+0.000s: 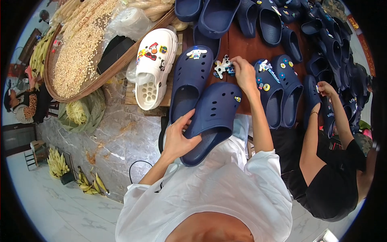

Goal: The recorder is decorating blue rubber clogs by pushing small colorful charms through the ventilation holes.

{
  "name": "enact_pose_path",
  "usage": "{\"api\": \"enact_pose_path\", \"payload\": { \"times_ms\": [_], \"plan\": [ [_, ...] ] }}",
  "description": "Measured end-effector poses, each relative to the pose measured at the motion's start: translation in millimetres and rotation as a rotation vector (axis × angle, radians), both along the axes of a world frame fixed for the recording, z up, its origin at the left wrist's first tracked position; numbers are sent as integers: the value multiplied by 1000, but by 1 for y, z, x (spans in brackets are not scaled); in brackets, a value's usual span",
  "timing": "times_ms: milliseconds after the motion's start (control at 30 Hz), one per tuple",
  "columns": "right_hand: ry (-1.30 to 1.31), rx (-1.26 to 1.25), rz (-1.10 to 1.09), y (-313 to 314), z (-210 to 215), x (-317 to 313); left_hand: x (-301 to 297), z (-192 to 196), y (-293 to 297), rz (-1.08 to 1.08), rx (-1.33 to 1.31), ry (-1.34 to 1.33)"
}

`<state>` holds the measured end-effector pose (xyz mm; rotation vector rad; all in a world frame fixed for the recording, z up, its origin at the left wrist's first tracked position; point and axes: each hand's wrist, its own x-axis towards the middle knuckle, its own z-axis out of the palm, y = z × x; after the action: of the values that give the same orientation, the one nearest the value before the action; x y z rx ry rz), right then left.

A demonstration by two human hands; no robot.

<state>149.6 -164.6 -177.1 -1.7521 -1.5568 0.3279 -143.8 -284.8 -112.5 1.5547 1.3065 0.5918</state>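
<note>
Left grip [177, 138] holds navy clog [215, 104] by one side, at counter [234, 44] edge; right grip [245, 74] at charm pile [221, 67], pinch unclear. One-sided hold could let it twist; nudging could scatter charms.

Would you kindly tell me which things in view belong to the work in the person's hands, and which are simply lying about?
Likely part of the job:
Navy clog, held in the left hand
Small charms, at the right hand
Decorated navy pair, on the right

Apparently just lying about:
Woven tray with corn kernels
Green bag
Corn ears, lower left
</note>
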Motion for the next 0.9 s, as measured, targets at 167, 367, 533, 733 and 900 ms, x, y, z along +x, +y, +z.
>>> {"api": "enact_pose_path", "payload": {
  "times_ms": [167,367,533,733,900],
  "plan": [
    [54,31,-38,-8,13,-3,-10,-1,-2,-6,-106,-97],
    [477,141,-116,-75,39,-13,10,1,6,51,-238,-460],
    [752,109,-76,-152,36,-59,50,3,26,67,-47,-466],
    [618,87,-51,-152,46,-81,85,10,51,35,53,-483],
    [667,101,-161,-106,41,-45,73,10,49,-44,424,-345]
  ]
}}
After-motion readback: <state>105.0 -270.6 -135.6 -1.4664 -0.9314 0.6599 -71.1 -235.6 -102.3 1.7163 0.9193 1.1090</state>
